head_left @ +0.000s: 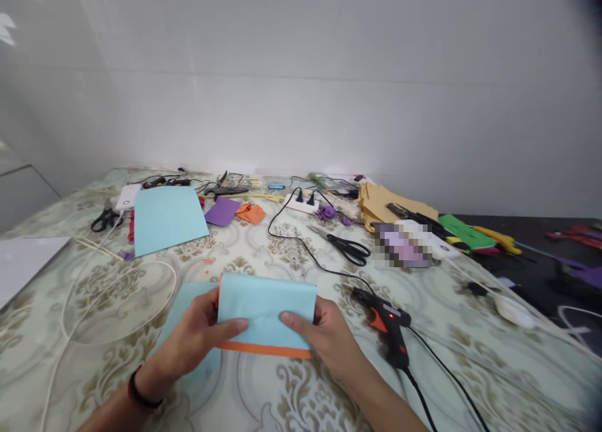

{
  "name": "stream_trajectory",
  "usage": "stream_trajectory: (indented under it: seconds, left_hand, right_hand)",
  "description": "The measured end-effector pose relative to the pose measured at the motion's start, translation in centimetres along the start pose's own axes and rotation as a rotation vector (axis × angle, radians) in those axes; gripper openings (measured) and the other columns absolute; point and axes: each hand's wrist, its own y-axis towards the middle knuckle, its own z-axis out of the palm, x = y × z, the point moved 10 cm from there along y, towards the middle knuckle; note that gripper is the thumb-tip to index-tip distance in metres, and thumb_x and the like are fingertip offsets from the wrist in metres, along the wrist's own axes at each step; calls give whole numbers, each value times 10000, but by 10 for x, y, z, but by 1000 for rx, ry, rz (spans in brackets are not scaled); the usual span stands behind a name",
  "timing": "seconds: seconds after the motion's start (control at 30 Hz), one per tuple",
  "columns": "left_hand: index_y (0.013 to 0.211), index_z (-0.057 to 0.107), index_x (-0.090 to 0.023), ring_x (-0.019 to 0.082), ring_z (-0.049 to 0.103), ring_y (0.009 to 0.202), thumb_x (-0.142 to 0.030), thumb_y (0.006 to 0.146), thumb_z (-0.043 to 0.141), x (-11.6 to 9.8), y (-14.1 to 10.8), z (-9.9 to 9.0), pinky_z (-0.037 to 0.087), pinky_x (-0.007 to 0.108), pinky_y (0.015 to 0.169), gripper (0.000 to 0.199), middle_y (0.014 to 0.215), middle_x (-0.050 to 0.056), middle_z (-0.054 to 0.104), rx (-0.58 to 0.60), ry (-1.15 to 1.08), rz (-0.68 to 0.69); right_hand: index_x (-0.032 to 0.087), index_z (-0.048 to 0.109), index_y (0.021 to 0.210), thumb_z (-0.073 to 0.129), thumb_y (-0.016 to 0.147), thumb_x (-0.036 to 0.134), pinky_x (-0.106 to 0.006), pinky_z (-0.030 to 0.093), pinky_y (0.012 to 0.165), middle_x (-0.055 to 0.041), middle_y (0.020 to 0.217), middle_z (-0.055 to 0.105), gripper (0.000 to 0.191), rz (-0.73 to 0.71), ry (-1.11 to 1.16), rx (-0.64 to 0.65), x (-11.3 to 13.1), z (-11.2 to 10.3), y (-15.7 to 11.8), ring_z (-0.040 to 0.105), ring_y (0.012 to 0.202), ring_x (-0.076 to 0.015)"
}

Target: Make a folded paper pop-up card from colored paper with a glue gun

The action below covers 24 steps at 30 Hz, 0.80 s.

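Between my two hands I hold a folded piece of light blue paper (pixel 266 306) above the table; an orange strip (pixel 268 349) shows along its lower edge. My left hand (pixel 202 325) grips the left side, thumb on the front face and fingers hidden behind. At the right side my right hand (pixel 324 331) pinches it the same way. Another light blue sheet (pixel 200 366) lies on the table below my left hand, partly covered by it. Right of my right hand rests a black glue gun (pixel 388 328) with an orange trigger and a lit red light.
Black scissors (pixel 345 247) lie beyond the paper, near a white power strip (pixel 303 202) with cables. A large light blue sheet (pixel 169 219), purple paper (pixel 222 210) and orange paper (pixel 251 212) sit far left. Brown paper (pixel 395 200) is far right. A white cable (pixel 174 275) loops at left.
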Motion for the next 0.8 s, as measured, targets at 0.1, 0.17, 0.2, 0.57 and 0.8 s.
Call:
stream_trajectory:
  seconds: [0.1, 0.17, 0.2, 0.57, 0.8]
  left_hand:
    - [1032, 773, -147, 253, 745, 858, -456, 770, 919, 9, 2, -2, 608, 323, 750, 431, 943, 74, 811, -17, 17, -74]
    - [991, 781, -138, 233, 732, 794, -467, 763, 923, 10, 4, -7, 586, 295, 686, 424, 894, 70, 807, -61, 56, -78]
    - [985, 784, -138, 228, 730, 781, -469, 755, 927, 10, 4, -9, 584, 290, 678, 428, 890, 69, 808, -80, 53, -76]
    - [939, 744, -169, 226, 764, 760, -374, 674, 997, 12, 2, -6, 627, 293, 669, 419, 846, 35, 808, -112, -197, -143]
    - [906, 677, -180, 175, 699, 692, -355, 625, 1011, 9, 0, -23, 590, 271, 645, 471, 777, -14, 737, -235, -262, -113]
  right_hand:
    - [151, 781, 924, 944, 730, 553, -289, 557, 672, -51, 841, 794, 476, 17, 54, -45, -3, -2, 1, 684, 715, -184]
    - [153, 790, 953, 958, 714, 548, -303, 573, 705, -62, 883, 809, 491, 39, 89, -56, -5, -2, 2, 702, 749, -195]
    - [154, 793, 967, 959, 714, 551, -306, 576, 720, -65, 900, 814, 499, 46, 100, -54, -6, -1, 3, 708, 764, -198]
    - [161, 801, 1008, 948, 729, 545, -332, 574, 759, -69, 940, 815, 497, 90, 51, 49, -5, 6, 4, 720, 808, -214]
    - [172, 786, 951, 954, 731, 485, -328, 575, 805, -41, 894, 763, 417, 51, 147, 48, -3, 13, 6, 689, 848, -205]
